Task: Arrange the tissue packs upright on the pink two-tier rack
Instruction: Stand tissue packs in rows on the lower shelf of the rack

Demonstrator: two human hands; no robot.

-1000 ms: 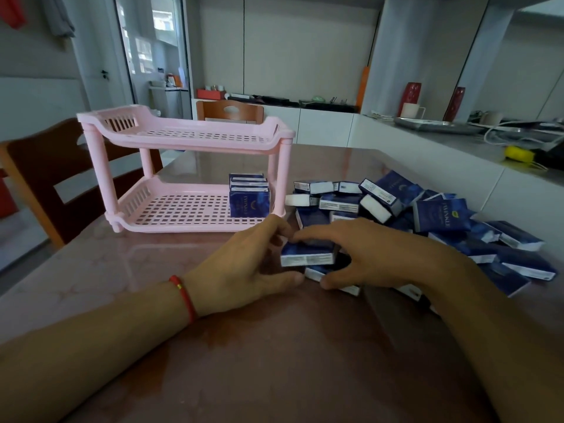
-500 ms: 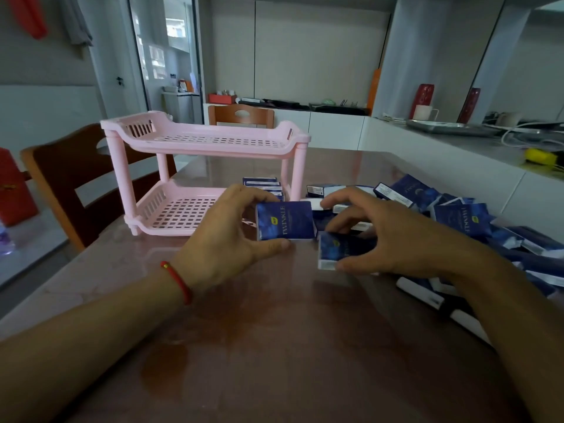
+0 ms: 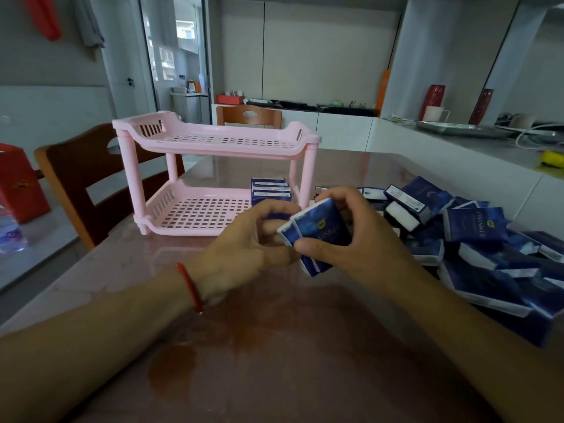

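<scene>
From the head view, a glossy reddish-brown marble-patterned bench (image 3: 274,346) filled the foreground of a kitchen-dining room, with a brown wooden chair (image 3: 79,181) to the left of the pink plastic two-tier rack (image 3: 213,141) that stood on it. The rack's top tier held nothing visible; a short row of dark blue tissue packs (image 3: 270,190) stood upright at the right end of its lower tier. To the right of the rack lay a loose heap of dark blue tissue packs with white ends (image 3: 476,239).

Just in front of the rack's right end, both hands met above the bench. The right hand (image 3: 357,236) had thumb and fingers curled round two blue packs held face to face (image 3: 320,236), tilted rather than upright. The left hand (image 3: 247,245), a red cord bracelet (image 3: 190,286) on its wrist, had its fingers curled with fingertips at the pair's left edge; whether it actually gripped them I cannot tell.

The risks, as I judged them: the pair could slide apart in that slanted hold and one pack drop. Carried in tilted, it could knock over the standing row or catch the rack's right front post (image 3: 311,175).
</scene>
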